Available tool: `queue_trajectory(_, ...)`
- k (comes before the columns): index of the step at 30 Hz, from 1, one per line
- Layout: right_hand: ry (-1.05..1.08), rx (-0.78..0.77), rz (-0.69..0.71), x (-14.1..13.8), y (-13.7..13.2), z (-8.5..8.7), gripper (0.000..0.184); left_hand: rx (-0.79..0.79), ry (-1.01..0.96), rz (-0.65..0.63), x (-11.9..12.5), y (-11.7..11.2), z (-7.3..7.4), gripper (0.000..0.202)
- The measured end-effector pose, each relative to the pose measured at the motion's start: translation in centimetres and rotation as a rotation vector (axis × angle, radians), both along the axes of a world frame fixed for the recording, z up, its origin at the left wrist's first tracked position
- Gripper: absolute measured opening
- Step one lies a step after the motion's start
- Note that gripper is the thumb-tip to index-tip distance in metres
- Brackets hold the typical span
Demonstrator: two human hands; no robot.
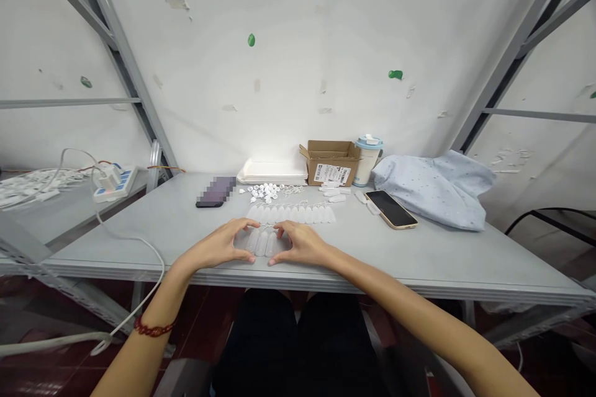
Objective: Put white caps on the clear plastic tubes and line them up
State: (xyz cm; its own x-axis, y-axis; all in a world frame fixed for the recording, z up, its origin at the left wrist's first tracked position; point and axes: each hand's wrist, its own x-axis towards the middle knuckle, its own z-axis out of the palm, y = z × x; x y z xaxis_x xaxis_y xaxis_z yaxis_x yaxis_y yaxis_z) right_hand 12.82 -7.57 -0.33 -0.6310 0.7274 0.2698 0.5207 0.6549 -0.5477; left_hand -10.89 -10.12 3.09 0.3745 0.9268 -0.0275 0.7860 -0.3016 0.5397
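Observation:
A short row of translucent white plastic tubes [264, 243] lies side by side near the front edge of the table. My left hand [229, 243] curves round the row's left end, thumb at the near side and fingers at the far side. At the right end my right hand [298, 244] does the same, its thumb low and its fingertips above. Just beyond them, a longer row of similar tubes [293, 214] lies on the table. Behind that row are a heap of small white caps [266, 191] and some thin white strings [293, 190].
At the back stand a white tray [272, 170], an open cardboard box [333, 161] and a lidded cup [367, 161]. Loose tubes [336, 192] lie before the box. A phone [392, 208] and pale blue cloth [437, 189] are rightward; a dark phone-like object [216, 191] is leftward.

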Motion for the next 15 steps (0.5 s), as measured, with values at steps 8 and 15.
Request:
queue_trajectory(8,-0.041,0.035,-0.009,-1.2,-0.5,-0.1,0.075,-0.059,-0.047,-0.028,-0.1,0.4,-0.3,0.066)
queue_trajectory(15,-0.04,0.044,-0.011,-1.2,-0.2,-0.1,0.069,-0.082,-0.11,-0.056,-0.9,0.9,-0.5,0.061)
